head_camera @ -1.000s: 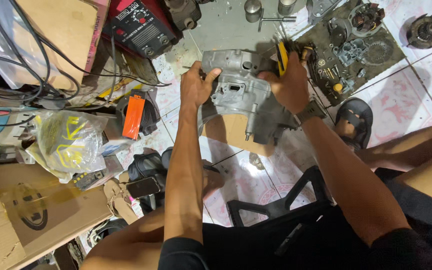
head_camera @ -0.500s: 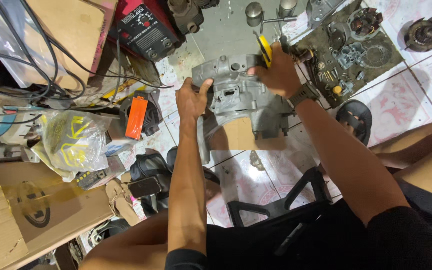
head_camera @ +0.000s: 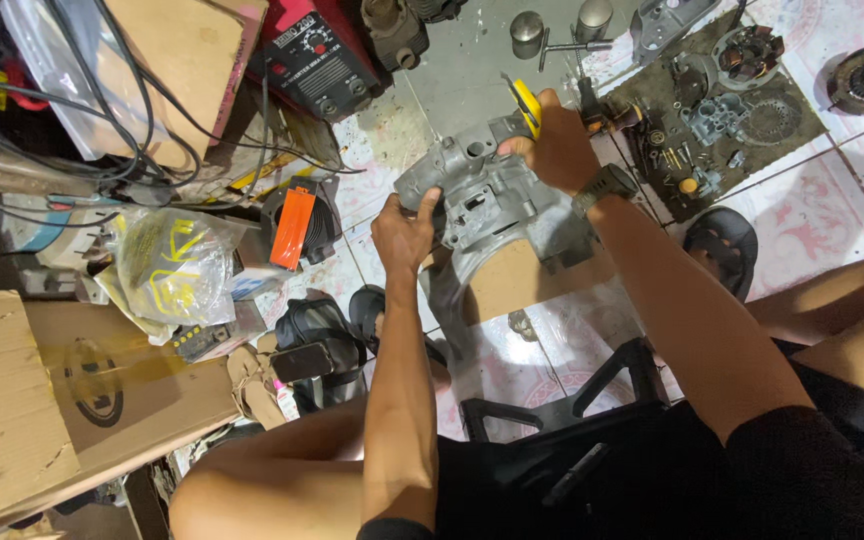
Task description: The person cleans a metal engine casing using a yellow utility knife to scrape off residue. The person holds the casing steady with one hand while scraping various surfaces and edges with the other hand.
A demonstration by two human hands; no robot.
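My left hand (head_camera: 404, 232) grips engine casing (head_camera: 487, 205) | right hand (head_camera: 552, 150) clamps casing top, yellow tool (head_camera: 526, 104) pinched | loose parts (head_camera: 712, 115) beyond right hand, unfitted

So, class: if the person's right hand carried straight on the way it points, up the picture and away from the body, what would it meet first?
Probably the two metal cylinders on the grey floor. The right hand holds a yellow-handled tool against the grey engine casing, and bare floor lies just beyond it. Depth is unclear from above.

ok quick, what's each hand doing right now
Left hand: closed on the left edge of the grey engine casing.
Right hand: gripping the casing's top, with a yellow-handled tool in it.
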